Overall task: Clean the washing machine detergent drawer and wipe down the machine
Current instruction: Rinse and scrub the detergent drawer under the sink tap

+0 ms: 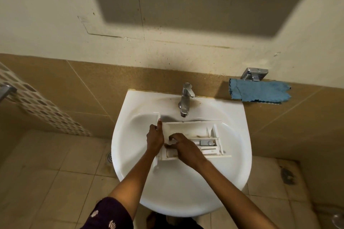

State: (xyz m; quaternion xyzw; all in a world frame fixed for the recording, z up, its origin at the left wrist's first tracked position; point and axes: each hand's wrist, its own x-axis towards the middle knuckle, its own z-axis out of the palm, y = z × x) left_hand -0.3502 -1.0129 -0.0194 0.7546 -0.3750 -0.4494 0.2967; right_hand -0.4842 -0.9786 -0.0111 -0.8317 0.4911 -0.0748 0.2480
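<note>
A white detergent drawer (193, 132) lies across the bowl of a white sink (178, 191), its front panel at the left. Inside are several compartments and a grey insert (206, 143). My left hand (155, 138) grips the drawer's left end at the front panel, thumb up. My right hand (183, 147) reaches into the left part of the drawer with fingers bent down on the plastic; whether it holds anything is hidden. A blue cloth (259, 92) lies on the ledge at the back right, away from both hands.
A chrome tap (185, 101) stands at the back of the sink, its spout just above the drawer's far edge; no water runs. A metal fitting (255, 74) sits on the wall above the cloth. A floor drain (109, 157) lies left of the sink on the tiled floor.
</note>
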